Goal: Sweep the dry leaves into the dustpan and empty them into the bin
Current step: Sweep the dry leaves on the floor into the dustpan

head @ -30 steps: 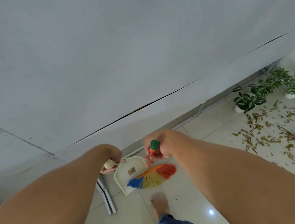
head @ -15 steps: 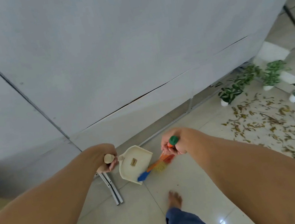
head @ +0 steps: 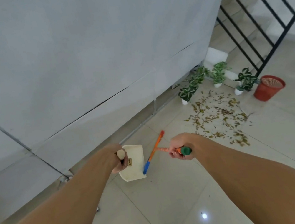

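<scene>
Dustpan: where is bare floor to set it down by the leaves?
Bare tile lies between the broom and the near edge of the dry leaves, and on the near side of the red bin. Crowded among the potted plants.

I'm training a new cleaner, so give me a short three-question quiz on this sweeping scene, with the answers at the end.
1. Multiple choice: what does the left hand grip? A) a mop B) the dustpan by its handle C) a bucket
2. True or false: the dry leaves lie inside the dustpan.
3. Short answer: which tool does the right hand grip?

Key: 1 B. 2 False: they are scattered on the floor tiles near the red bin. 3 The broom, gripped near its green end.
</scene>
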`<state>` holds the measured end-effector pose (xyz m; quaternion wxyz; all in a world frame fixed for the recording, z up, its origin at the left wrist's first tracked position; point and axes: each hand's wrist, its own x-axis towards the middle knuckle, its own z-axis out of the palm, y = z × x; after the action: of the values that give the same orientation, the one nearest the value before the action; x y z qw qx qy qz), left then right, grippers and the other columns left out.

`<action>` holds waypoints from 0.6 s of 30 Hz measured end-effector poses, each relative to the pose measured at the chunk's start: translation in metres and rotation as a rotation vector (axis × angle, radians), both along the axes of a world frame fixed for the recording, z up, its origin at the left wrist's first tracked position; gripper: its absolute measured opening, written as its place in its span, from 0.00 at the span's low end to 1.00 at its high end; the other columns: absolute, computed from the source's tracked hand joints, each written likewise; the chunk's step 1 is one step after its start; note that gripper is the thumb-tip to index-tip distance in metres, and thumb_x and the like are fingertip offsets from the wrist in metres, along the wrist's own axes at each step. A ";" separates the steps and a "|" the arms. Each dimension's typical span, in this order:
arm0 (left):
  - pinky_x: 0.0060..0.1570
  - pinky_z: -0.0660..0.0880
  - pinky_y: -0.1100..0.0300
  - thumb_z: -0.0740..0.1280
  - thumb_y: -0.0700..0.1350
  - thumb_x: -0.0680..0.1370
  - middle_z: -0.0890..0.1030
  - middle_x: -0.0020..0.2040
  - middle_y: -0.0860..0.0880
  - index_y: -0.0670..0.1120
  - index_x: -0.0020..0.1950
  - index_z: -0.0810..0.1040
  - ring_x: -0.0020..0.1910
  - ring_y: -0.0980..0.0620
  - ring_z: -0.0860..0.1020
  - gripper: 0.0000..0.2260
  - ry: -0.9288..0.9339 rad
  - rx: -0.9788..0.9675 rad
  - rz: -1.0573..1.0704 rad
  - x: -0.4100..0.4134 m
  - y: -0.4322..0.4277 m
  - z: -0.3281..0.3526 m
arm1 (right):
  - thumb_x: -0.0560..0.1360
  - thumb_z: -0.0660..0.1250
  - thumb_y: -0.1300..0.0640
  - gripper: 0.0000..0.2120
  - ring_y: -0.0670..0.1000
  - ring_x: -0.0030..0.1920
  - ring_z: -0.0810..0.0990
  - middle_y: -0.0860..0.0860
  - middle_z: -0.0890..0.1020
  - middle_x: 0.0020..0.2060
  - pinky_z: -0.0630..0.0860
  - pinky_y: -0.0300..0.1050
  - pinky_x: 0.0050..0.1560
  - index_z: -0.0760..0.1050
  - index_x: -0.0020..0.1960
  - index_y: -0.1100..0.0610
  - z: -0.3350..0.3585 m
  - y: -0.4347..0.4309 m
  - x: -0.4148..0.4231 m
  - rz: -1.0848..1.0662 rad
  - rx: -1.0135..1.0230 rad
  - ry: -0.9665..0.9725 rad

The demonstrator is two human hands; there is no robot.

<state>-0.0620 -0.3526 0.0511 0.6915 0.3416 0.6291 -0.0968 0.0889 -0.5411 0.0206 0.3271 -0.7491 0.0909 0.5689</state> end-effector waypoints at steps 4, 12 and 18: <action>0.21 0.72 0.68 0.64 0.36 0.81 0.72 0.34 0.45 0.40 0.42 0.70 0.26 0.54 0.70 0.08 -0.002 0.057 -0.074 0.018 -0.061 0.008 | 0.79 0.57 0.67 0.13 0.42 0.17 0.69 0.52 0.71 0.30 0.68 0.32 0.16 0.73 0.62 0.60 0.004 -0.072 -0.004 -0.150 0.067 0.006; 0.18 0.71 0.68 0.62 0.36 0.81 0.72 0.35 0.45 0.41 0.42 0.70 0.13 0.54 0.68 0.08 0.001 0.156 -0.236 0.054 -0.197 0.014 | 0.77 0.60 0.66 0.07 0.46 0.25 0.70 0.54 0.73 0.28 0.71 0.38 0.27 0.74 0.54 0.62 -0.008 -0.229 -0.018 -0.375 0.132 -0.085; 0.17 0.69 0.70 0.59 0.36 0.80 0.71 0.34 0.47 0.42 0.41 0.70 0.23 0.53 0.70 0.08 0.007 0.167 -0.351 0.089 -0.289 0.009 | 0.74 0.59 0.68 0.09 0.48 0.33 0.74 0.50 0.75 0.45 0.71 0.43 0.46 0.76 0.49 0.67 -0.028 -0.325 -0.017 -0.433 0.069 -0.140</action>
<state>0.0266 -0.6420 0.0601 0.6311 0.5018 0.5682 -0.1645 0.0720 -0.8664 -0.0074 0.4725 -0.7381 0.2073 0.4347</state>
